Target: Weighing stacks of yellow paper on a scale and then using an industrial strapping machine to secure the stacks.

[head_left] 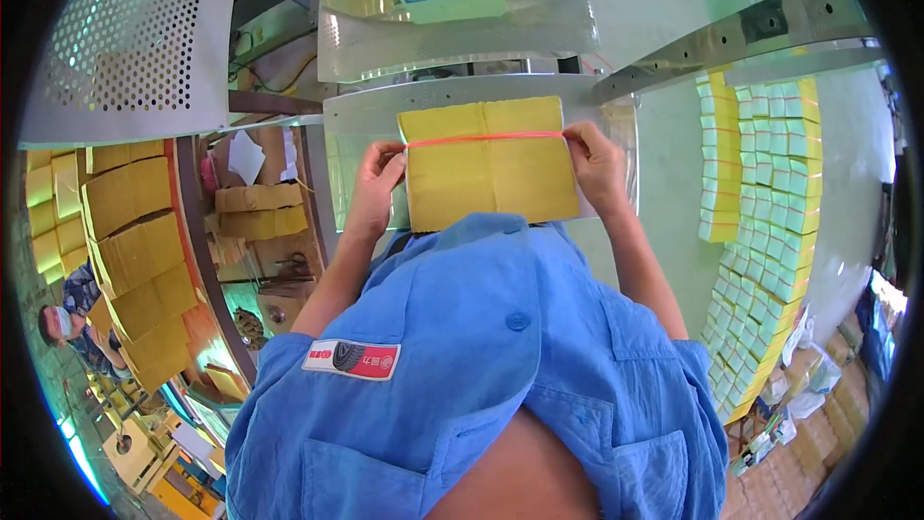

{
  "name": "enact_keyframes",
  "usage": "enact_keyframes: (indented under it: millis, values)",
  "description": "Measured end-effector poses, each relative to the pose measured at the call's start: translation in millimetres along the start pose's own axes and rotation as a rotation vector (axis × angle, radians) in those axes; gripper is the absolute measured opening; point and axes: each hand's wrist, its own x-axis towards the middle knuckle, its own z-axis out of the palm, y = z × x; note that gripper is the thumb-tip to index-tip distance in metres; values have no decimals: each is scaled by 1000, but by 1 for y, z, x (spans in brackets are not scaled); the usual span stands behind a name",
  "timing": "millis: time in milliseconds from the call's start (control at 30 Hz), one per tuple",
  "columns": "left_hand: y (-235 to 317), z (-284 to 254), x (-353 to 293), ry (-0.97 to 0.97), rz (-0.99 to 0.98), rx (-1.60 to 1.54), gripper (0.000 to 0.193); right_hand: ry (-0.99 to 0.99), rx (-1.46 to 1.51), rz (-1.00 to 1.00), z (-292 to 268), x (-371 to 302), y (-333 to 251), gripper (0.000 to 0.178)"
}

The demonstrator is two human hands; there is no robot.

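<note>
A stack of yellow paper sheets [491, 183] lies in front of me on a metal table, close against my body. A stretched pink band [486, 138] runs across its upper part from side to side. At the left edge of the stack, my left hand [381, 173] is closed with its fingertips on the band's end. My right hand [597, 159] pinches the band's other end at the right edge. What lies under the top sheet is hidden from here.
Banded bundles [770, 193] stand in long rows on the right. A metal rail [741, 31] juts in at upper right, and a perforated panel [125, 48] is at upper left. Stacked yellow sheets [140, 241] fill a left table, where another person [82, 323] is.
</note>
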Motion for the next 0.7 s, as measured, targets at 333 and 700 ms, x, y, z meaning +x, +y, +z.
enact_keyframes:
  millis: [333, 700]
  values:
    - [-5, -15, 10, -113, 69, 193, 10, -169, -131, -209, -15, 14, 1, 10]
    - [0, 2, -19, 73, 211, 309, 11, -214, 230, -20, -16, 15, 6, 17]
